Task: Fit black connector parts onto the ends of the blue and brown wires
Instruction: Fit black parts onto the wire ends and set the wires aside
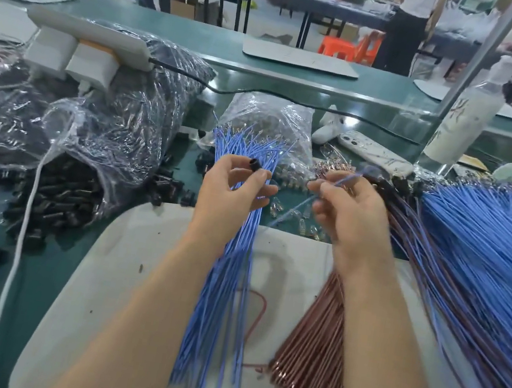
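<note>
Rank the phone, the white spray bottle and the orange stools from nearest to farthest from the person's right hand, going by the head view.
1. Phone: lies on the bench just beyond the right hand.
2. White spray bottle: stands farther back, to the right.
3. Orange stools: on the floor far behind the bench.

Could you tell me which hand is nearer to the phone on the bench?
Right. The right hand sits just below the phone in view; the left hand is farther off to its left.
</note>
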`<state>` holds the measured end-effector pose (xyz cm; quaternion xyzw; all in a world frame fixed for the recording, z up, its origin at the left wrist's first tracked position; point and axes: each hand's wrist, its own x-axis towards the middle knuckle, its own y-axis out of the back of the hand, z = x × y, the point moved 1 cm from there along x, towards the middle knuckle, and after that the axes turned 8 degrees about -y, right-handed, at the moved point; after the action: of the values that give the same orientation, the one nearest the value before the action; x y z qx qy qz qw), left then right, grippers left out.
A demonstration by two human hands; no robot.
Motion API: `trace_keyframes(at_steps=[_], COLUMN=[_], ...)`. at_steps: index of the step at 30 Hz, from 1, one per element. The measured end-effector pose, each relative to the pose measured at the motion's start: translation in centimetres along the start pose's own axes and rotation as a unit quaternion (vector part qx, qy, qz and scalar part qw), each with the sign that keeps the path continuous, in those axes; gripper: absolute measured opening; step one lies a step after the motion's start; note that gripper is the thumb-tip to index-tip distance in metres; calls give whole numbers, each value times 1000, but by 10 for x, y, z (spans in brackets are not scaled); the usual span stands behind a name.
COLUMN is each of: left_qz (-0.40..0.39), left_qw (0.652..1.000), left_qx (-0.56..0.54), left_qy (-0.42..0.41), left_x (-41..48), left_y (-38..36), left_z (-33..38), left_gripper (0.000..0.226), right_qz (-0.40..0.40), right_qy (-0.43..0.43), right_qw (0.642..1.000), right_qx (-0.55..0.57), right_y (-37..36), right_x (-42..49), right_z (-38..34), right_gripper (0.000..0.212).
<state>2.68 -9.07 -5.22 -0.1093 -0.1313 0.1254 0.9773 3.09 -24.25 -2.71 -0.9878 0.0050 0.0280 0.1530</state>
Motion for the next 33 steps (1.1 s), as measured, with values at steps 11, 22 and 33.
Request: trace_keyframes(at_steps=[11,22,33], left_qz=[-112,-26,-220], left_qw=[988,976,945], left_qx=[100,213,236], left_qy=[33,-38,-51], left_x=[-5,-1,-10], left_y=[-6,2,-8], left_z=[-6,-8,-4], left_gripper=[5,19,9], right_qz=[107,192,197], right_qy=[12,101,92], right_qw=[983,976,976], right_qx=[146,-34,31], right_y=[3,0,1], right_x=[8,11,10], right_z=[8,14,12], right_gripper=[15,19,13])
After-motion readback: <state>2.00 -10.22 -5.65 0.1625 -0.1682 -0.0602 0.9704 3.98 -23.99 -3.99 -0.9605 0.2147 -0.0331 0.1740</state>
